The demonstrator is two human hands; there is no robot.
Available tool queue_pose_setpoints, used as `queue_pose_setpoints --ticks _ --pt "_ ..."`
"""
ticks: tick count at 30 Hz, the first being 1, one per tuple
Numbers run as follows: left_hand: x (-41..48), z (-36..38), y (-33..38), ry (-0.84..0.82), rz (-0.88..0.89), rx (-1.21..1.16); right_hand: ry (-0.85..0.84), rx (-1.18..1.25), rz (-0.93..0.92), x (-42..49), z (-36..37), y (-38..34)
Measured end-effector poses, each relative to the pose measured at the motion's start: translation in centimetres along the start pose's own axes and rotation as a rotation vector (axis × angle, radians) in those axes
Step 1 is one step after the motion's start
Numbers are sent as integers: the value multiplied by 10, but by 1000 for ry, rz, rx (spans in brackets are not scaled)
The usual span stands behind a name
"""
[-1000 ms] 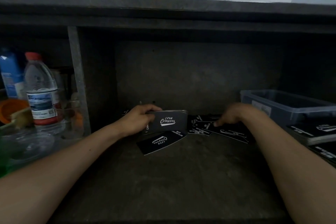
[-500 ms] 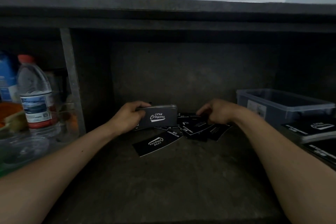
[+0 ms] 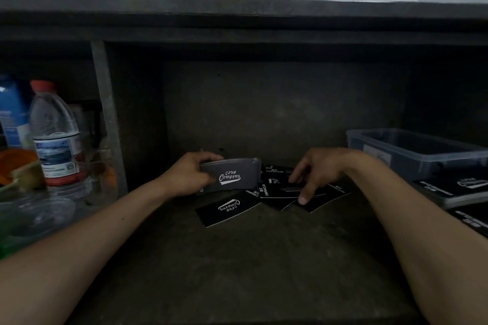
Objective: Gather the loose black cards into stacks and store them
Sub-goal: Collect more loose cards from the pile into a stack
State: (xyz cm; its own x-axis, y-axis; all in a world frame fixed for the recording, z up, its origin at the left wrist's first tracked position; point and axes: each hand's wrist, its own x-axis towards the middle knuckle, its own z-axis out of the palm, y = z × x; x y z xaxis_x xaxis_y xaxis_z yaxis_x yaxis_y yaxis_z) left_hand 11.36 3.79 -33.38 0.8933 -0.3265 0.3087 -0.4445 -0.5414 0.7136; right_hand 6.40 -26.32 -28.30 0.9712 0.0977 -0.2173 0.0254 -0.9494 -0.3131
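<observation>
My left hand (image 3: 188, 175) grips a stack of black cards (image 3: 232, 175) held upright on its long edge, white "Club Camping" print facing me. Several loose black cards (image 3: 280, 188) lie overlapping on the dark shelf floor just to the right of the stack. My right hand (image 3: 320, 170) hovers over that pile with fingers spread and pointing down, fingertips touching the top cards. One single black card (image 3: 228, 208) lies apart, in front of the stack.
A clear plastic bin (image 3: 420, 152) stands at the right, with more stacked black cards (image 3: 454, 187) in front of it. A water bottle (image 3: 56, 137), an orange bowl (image 3: 15, 166) and clear containers fill the left compartment behind a metal post (image 3: 107, 119).
My right hand has dragged the loose cards left toward the stack, bunching them into a tighter pile. The left hand keeps the same grip on the stack.
</observation>
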Motion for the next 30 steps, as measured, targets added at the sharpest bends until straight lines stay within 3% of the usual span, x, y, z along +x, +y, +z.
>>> queue_pose_setpoints --ticks 4,10,15,19,25,30 --pt "-1 1 2 -30 10 -13 -9 71 -52 -1 3 -1" --pt "-1 0 0 -38 21 -23 126 -45 -81 0 4 1" --pt "1 0 -1 -37 8 -38 426 75 -216 1 -5 9" --pt "0 1 1 -32 0 -38 504 66 -274 13 3 7" --pt "-4 -1 9 -98 -31 -10 736 269 -458 22 20 -19" --pt "-5 1 8 -59 32 -12 643 652 -524 26 42 -46"
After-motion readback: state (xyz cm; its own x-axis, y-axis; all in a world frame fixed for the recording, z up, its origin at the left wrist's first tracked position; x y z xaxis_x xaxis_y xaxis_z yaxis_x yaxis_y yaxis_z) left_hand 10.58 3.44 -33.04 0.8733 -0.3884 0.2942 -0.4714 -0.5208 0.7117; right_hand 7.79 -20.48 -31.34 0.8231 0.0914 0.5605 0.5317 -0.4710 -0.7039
